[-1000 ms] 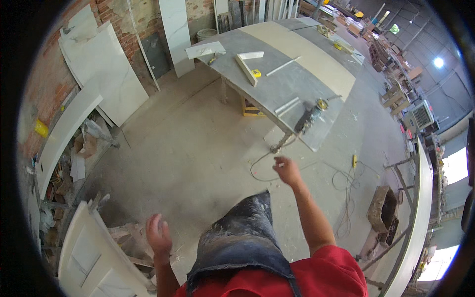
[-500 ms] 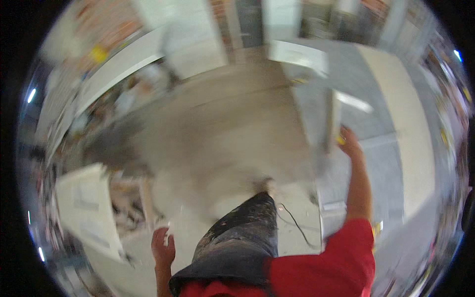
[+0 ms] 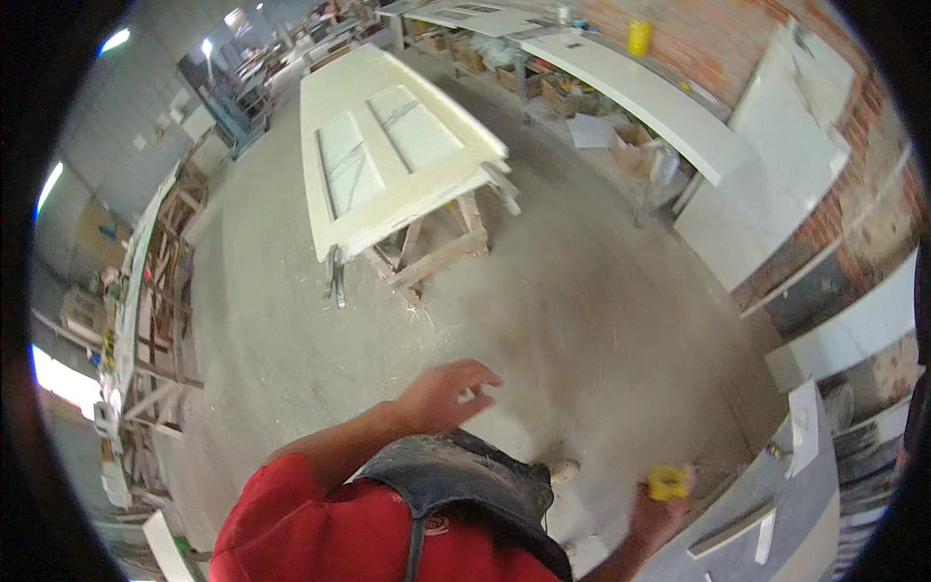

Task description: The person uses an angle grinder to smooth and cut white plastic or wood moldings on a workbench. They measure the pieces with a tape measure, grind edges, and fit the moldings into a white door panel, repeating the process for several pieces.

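My left hand (image 3: 448, 396) is raised in front of my dark, dusty apron (image 3: 475, 475). Its fingers are loosely bent, with a gap between thumb and fingertips, and nothing shows in it. Low on the right, my right hand (image 3: 658, 514) is closed around a small yellow tape measure (image 3: 667, 482), blurred by motion. That hand is beside the grey bench top (image 3: 815, 519), where thin strips (image 3: 732, 533) lie.
Ahead stands a cream slab with two rectangular cutouts (image 3: 364, 116) on a wooden trestle (image 3: 441, 257). A long white worktop (image 3: 630, 92) runs along the brick wall, with a marbled slab (image 3: 766, 204) leaning near it. Wooden frames (image 3: 165, 291) line the left side.
My view has swung left, bringing the cutout slab to the front. The right hand has left the bench top with the yellow tape measure, and the left hand has come up before me.
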Tool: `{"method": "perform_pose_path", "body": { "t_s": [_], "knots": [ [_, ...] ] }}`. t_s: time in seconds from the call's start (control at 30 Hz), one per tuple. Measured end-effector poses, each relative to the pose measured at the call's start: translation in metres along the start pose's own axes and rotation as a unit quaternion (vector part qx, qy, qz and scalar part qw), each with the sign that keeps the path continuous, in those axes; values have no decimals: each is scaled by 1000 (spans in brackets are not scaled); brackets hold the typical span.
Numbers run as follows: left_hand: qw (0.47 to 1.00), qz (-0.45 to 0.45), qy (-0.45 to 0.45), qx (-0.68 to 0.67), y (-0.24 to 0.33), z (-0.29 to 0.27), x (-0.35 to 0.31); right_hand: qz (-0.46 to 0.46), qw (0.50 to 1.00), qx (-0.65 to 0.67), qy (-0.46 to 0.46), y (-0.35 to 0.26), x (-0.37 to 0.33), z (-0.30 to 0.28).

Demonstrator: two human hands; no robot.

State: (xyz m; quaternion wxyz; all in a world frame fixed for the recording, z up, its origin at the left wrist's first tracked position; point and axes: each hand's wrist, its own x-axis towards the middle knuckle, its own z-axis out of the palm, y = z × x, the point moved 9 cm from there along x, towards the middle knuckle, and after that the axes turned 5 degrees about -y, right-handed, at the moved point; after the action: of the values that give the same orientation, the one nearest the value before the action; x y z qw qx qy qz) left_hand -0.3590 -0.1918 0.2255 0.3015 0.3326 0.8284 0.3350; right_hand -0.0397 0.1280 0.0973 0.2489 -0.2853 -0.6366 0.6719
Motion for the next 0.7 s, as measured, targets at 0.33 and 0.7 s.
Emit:
{"method": "perform_pose_path", "body": {
  "t_s": [0.33, 0.7],
  "knots": [
    [875, -56, -259, -406, -178, -116, 1, 5, 973, 147, -181, -61, -2, 496],
    [880, 53, -371, -291, -294, -284, -21, 112, 974, -169, -106, -89, -77, 716]
  ]
}}
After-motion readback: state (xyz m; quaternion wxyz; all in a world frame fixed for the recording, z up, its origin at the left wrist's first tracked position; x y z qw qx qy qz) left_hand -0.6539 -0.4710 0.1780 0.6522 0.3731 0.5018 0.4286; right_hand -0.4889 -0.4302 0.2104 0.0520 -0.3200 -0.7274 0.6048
